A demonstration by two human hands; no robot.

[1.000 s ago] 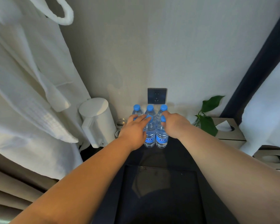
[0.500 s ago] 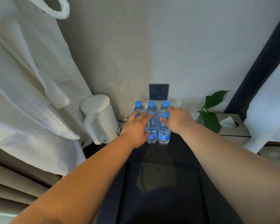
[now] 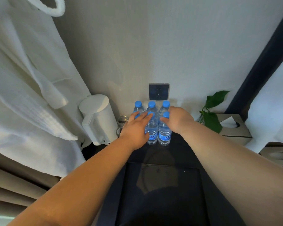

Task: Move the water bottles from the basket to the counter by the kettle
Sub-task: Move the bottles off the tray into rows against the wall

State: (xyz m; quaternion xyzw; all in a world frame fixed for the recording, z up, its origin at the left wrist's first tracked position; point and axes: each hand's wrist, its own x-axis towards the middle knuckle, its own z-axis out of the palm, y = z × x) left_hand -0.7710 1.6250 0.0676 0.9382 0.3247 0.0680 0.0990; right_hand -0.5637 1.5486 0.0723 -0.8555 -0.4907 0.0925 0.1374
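Several clear water bottles with blue caps stand in two rows on the dark counter (image 3: 183,154), against the wall and right of the white kettle (image 3: 98,119). My left hand (image 3: 136,128) lies over the front left bottle, which it mostly hides. Its straight fingers reach the cap of the front middle bottle (image 3: 152,132). My right hand (image 3: 178,119) curls round the neck of the front right bottle (image 3: 165,136) from the right side. The back row's caps (image 3: 152,104) show behind both hands. No basket is in view.
A white bathrobe (image 3: 28,88) hangs at the left beside the kettle. Two glasses (image 3: 122,121) sit between the kettle and the bottles. A dark wall socket (image 3: 158,91) is above the bottles. At the right are a green plant (image 3: 211,115) and a tissue box (image 3: 234,126).
Both hands stay at the front row of bottles. The left fingers have stretched a little further over the caps. The bottles have not visibly moved.
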